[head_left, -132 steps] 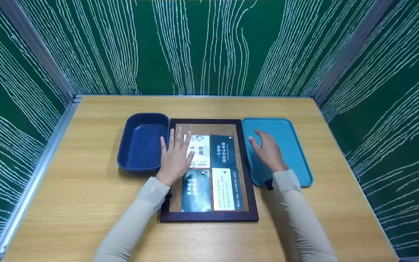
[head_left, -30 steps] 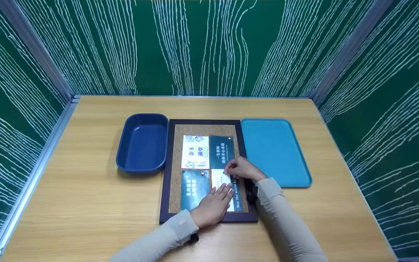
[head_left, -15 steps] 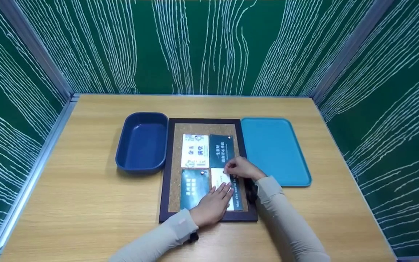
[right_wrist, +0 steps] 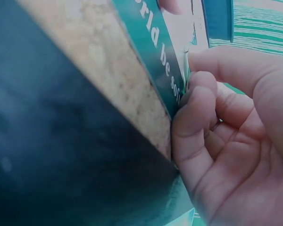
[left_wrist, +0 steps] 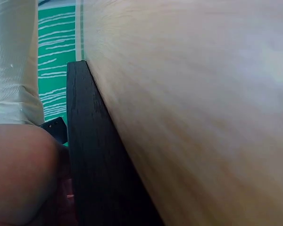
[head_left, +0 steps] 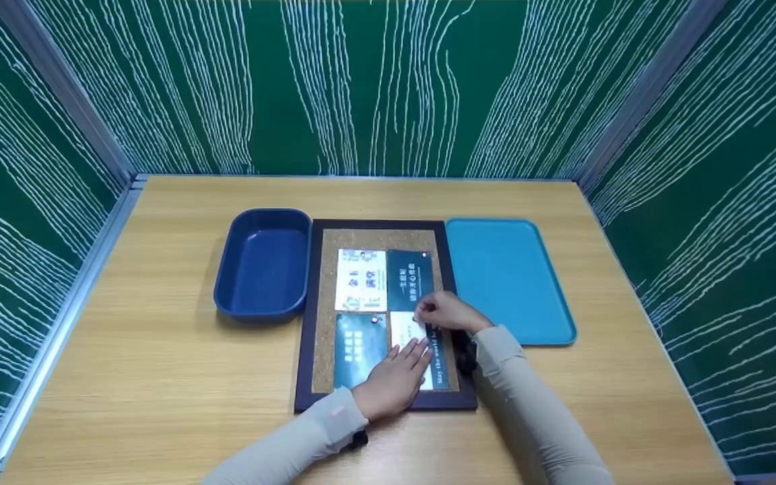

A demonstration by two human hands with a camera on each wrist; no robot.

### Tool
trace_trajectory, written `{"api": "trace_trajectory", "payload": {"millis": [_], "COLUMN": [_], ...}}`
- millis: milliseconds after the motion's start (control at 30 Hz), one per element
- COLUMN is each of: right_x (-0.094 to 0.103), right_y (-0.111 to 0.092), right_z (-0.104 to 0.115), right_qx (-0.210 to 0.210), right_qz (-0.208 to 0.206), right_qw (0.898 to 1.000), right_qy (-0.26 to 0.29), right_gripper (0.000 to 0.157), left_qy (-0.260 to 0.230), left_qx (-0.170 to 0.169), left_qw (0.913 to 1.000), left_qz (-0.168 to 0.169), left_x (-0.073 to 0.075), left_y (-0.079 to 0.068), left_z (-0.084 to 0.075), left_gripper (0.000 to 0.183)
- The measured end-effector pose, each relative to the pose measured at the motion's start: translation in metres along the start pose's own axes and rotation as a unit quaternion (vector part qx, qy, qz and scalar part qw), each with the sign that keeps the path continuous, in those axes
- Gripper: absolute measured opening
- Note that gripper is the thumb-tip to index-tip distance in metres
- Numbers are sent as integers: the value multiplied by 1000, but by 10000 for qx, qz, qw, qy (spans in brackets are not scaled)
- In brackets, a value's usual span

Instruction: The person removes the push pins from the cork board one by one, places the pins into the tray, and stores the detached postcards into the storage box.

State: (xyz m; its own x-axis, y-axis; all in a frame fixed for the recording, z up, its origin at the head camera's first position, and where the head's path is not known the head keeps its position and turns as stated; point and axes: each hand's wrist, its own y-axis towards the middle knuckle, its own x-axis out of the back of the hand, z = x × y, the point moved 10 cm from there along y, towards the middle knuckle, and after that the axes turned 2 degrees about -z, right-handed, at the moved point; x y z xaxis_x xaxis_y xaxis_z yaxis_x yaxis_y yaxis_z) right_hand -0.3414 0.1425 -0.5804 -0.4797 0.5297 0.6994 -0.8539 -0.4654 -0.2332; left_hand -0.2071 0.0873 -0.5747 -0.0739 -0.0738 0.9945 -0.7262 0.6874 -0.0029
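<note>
A dark-framed corkboard lies on the table with cards pinned to it. My left hand rests with straight fingers on the white and green card at the board's lower right. At that card's top edge my right hand pinches a pushpin between thumb and index finger, its other fingers curled. Beside it lies a dark green card with a pin at its top. Above are a white patterned card and another dark green card, each with a pin.
A deep navy blue bin stands against the board's left side. On the right lies a flat teal tray. Green panels with white wavy lines wall in the wooden table.
Since the oldest frame, my left hand has moved from the upper left card to the lower right one, and my right hand from above the tray to that card's pin. Over the last second, both stay still.
</note>
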Motion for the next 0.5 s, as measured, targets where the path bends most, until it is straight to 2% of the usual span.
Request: {"api": "trace_trajectory", "payload": {"millis": [500], "right_x": [-2], "right_y": [0], "right_z": [-4], "right_qx": [-213], "right_qz": [81], "right_qw": [9997], "right_qy": [134], "right_gripper": [16], "left_qy": [-106], "left_qx": [74], "left_qw": [9996], "left_qz": [245], "left_x": [1], "left_y": [1], "left_z": [-1], "left_gripper": [49]}}
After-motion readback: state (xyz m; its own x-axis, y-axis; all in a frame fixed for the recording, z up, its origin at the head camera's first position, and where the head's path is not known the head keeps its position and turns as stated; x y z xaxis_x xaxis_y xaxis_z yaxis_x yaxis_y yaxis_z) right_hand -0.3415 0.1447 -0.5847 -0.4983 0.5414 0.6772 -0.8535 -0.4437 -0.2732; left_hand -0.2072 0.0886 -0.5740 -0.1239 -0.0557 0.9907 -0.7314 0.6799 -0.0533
